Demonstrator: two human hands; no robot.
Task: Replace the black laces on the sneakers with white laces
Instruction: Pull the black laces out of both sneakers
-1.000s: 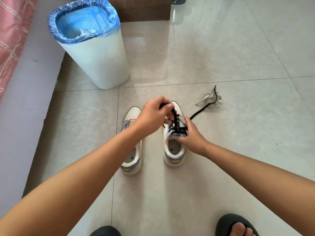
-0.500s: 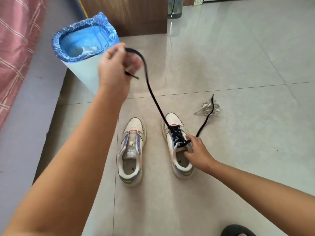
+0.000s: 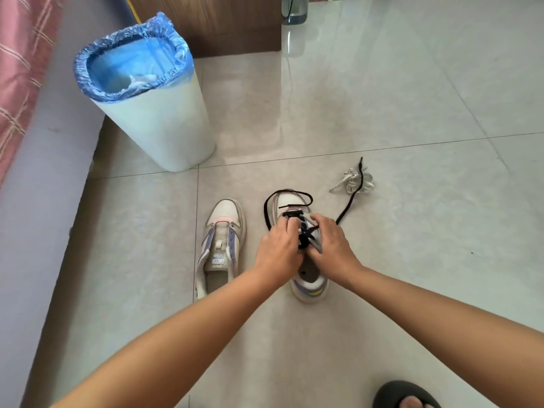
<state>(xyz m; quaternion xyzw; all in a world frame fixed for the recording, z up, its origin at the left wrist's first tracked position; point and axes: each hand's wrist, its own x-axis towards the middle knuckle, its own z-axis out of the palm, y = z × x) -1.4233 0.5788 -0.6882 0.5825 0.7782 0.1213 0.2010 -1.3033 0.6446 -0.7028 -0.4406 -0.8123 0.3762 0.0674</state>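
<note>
Black lace [image 3: 269, 209] half unthreaded, looped over sneaker [image 3: 290, 201].

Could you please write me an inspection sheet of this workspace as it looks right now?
Surface: glossy tiled floor.
Job's things: left sneaker unlaced; right sneaker partly threaded with black lace; white laces bundled on floor.
Clutter: nothing seen.
Grippers: left hand and right hand on the right sneaker's lacing; exact grip unclear.
Cables: nothing seen.
Surroundings: white bin with blue liner, wooden cabinet, dark slipper.
</note>
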